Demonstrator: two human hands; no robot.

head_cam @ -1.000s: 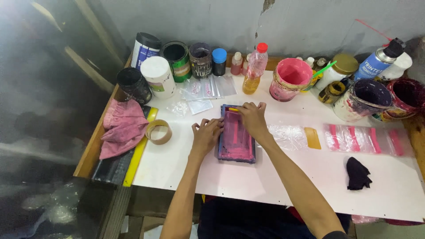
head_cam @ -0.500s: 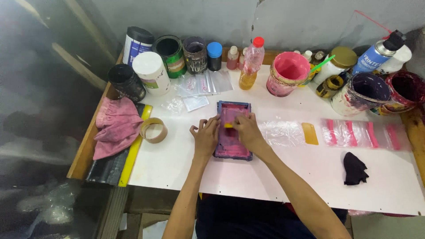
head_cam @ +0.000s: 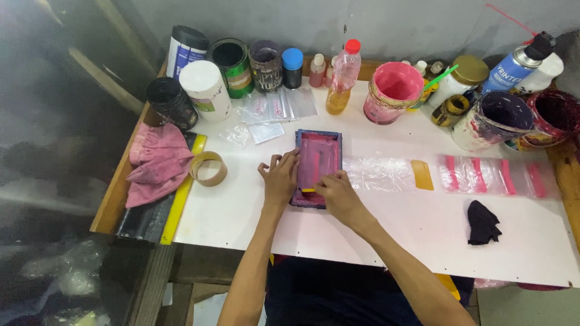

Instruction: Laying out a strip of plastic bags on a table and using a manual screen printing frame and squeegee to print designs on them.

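Bare worktop [head_cam: 374, 235] lies open along the near edge — the far side is walled off by paint cans [head_cam: 232, 66], a bottle [head_cam: 342, 78] and a pink bucket [head_cam: 393, 92]; a tape roll [head_cam: 208, 168] sits left.
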